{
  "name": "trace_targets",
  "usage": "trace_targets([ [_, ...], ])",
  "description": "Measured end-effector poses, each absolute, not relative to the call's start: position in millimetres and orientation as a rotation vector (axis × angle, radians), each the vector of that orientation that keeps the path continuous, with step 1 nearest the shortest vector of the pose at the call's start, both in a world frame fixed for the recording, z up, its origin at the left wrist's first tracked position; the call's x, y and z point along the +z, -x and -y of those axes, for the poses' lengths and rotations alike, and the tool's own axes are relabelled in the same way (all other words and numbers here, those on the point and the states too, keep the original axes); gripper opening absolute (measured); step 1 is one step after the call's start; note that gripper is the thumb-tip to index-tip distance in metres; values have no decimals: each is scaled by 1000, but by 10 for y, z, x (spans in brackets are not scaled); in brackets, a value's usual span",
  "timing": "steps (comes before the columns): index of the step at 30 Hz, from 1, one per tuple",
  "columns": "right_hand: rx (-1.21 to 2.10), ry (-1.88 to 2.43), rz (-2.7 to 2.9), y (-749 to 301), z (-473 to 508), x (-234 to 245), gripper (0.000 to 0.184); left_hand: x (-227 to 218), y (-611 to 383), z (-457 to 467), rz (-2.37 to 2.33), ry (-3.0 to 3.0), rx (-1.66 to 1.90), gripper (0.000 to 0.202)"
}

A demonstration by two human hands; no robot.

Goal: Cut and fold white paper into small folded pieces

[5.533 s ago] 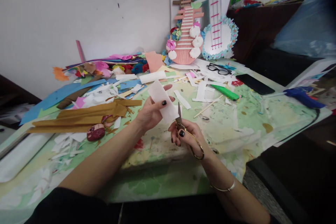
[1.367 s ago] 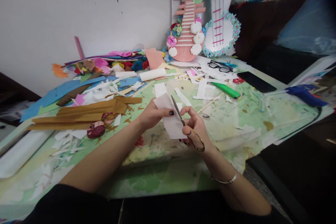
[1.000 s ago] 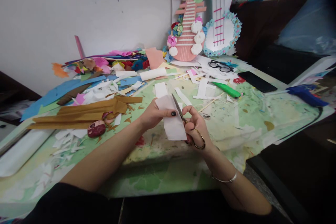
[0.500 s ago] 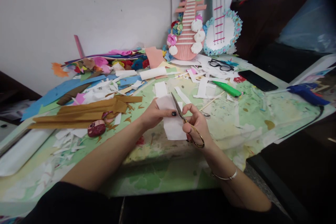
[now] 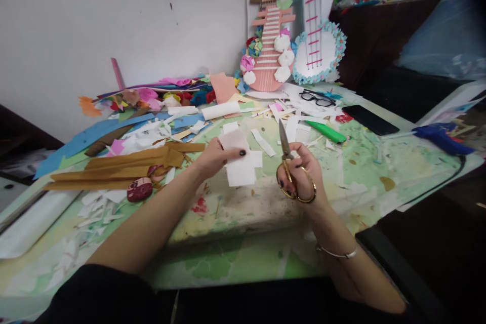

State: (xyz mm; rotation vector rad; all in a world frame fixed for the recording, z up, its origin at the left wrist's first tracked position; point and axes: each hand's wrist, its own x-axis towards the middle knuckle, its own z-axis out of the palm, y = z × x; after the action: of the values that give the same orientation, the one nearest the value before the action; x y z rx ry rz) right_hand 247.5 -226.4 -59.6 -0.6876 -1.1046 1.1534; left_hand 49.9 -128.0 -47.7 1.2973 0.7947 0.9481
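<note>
Between the thumb and fingers of my left hand (image 5: 216,158) is a piece of white paper (image 5: 241,172), held above the table. Its upper part lies under my thumb, and the lower part hangs free. My right hand (image 5: 306,174) grips a pair of scissors (image 5: 285,147) with gold handles, blades pointing up and away from me. The blades look closed and stand apart from the paper, to its right. Beyond the paper a narrow white paper strip (image 5: 263,143) lies on the table.
Brown crepe paper (image 5: 121,167) and a dark red owl-faced object (image 5: 139,190) lie left. Farther back are a green cutter (image 5: 326,131), glasses (image 5: 318,97) and a phone (image 5: 370,119). A blue glue gun (image 5: 442,136) sits right. Paper-flowered instrument models (image 5: 271,61) lean on the wall.
My right hand has drawn the scissors away from the paper to the right and turned their blades upright. My left hand has shifted slightly left with the paper.
</note>
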Motion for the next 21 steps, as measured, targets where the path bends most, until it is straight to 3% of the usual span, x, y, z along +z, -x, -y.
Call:
trace_targets([
  [4,1073,777,1088,-2731,2244,-608,35,-459,-343,714,-1164,-1546,954,43],
  [10,1113,889,1091,-2891,2228,-783,39,-427,-439,22,-1366,-1690,785,30],
  [21,1140,882,1143,-2889,2231,-821,37,-406,-432,-247,-1639,-1905,486,39],
])
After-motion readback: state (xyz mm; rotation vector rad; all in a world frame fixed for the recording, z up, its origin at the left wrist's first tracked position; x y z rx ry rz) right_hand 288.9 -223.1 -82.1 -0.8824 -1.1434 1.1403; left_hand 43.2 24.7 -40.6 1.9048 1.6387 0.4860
